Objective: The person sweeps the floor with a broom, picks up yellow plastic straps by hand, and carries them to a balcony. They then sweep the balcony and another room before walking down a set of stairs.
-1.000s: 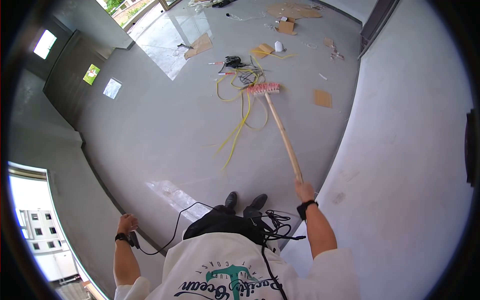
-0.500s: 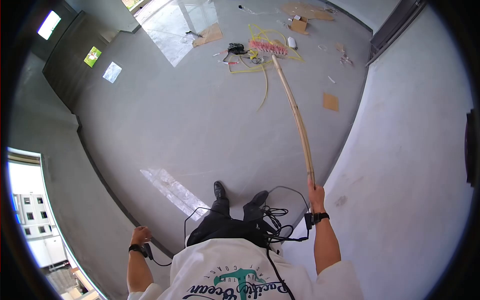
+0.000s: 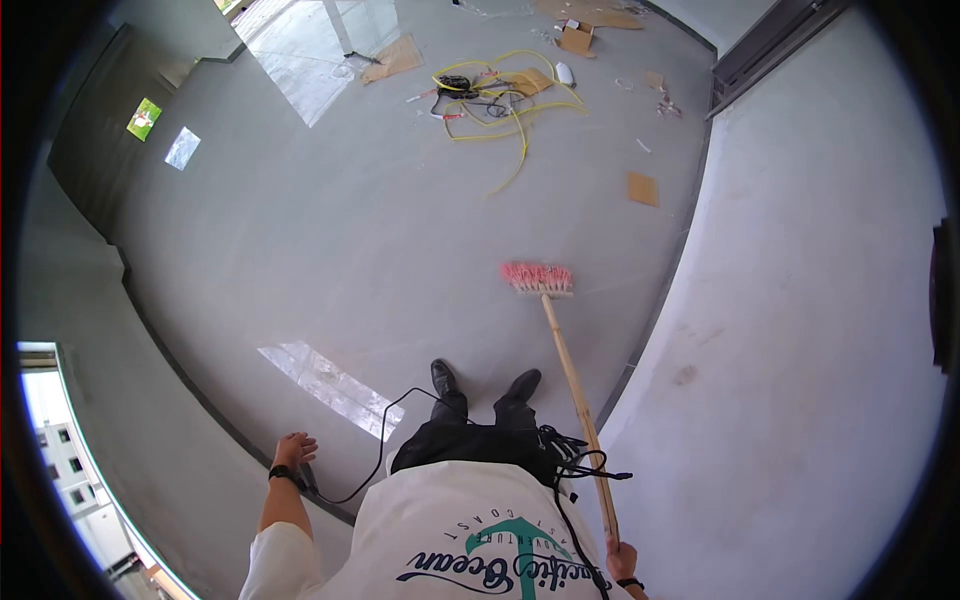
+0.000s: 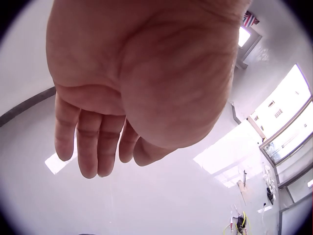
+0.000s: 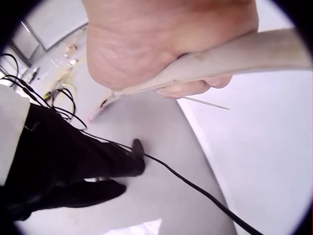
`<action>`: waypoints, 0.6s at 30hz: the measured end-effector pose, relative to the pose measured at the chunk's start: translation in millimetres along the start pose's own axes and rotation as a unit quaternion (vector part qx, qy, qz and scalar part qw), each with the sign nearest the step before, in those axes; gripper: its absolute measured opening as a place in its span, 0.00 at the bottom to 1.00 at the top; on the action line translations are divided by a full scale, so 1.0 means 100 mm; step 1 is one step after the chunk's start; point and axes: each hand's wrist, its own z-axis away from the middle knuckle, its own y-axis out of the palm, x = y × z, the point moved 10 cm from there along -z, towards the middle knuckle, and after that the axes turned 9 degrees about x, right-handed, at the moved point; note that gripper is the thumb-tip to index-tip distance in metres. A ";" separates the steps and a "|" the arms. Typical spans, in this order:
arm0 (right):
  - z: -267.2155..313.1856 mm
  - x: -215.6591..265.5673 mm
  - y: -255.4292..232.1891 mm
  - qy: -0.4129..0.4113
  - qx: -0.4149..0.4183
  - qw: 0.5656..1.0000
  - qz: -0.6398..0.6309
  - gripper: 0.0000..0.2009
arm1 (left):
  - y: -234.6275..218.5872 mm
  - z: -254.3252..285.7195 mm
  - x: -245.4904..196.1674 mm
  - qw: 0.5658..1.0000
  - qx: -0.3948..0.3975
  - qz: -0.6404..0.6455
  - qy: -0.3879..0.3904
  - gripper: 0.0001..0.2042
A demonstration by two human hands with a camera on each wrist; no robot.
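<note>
My right hand point(image 3: 622, 560) grips the wooden handle of a broom point(image 3: 572, 375) low at the right side of my body. In the right wrist view the fingers of that hand point(image 5: 171, 44) curl round the pale handle point(image 5: 244, 54). The broom's pink and white bristle head point(image 3: 538, 278) is over the grey floor, a little ahead of my shoes. Off to the left, my left hand point(image 3: 294, 450) hangs in the air and holds nothing. Its fingers point(image 4: 88, 142) show loosely extended in the left wrist view.
Ahead on the floor lie tangled yellow strips point(image 3: 522, 135), a black bundle point(image 3: 455, 86), a white bottle-like object point(image 3: 565, 74) and a cardboard box point(image 3: 576, 38). A flat cardboard piece point(image 3: 642, 189) lies near the right wall point(image 3: 780, 300). Black cables point(image 3: 575, 455) hang at my waist.
The broom head first moved forward over the yellow strips, then came back toward my feet. My right hand has drawn back to my side. The strips have shifted away from me.
</note>
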 end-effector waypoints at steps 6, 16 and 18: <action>-0.19 -0.17 0.60 -0.031 0.058 0.993 0.095 0.34 | -0.54 0.17 0.48 0.998 -0.048 0.023 -0.038 0.19; -3.01 4.67 -1.30 -0.226 -0.063 0.972 0.030 0.39 | -0.92 0.80 0.23 0.989 -0.141 0.023 0.028 0.13; -2.95 5.97 -1.96 -0.252 -0.043 0.963 -0.085 0.39 | -0.95 0.96 0.20 0.989 -0.143 -0.033 0.022 0.14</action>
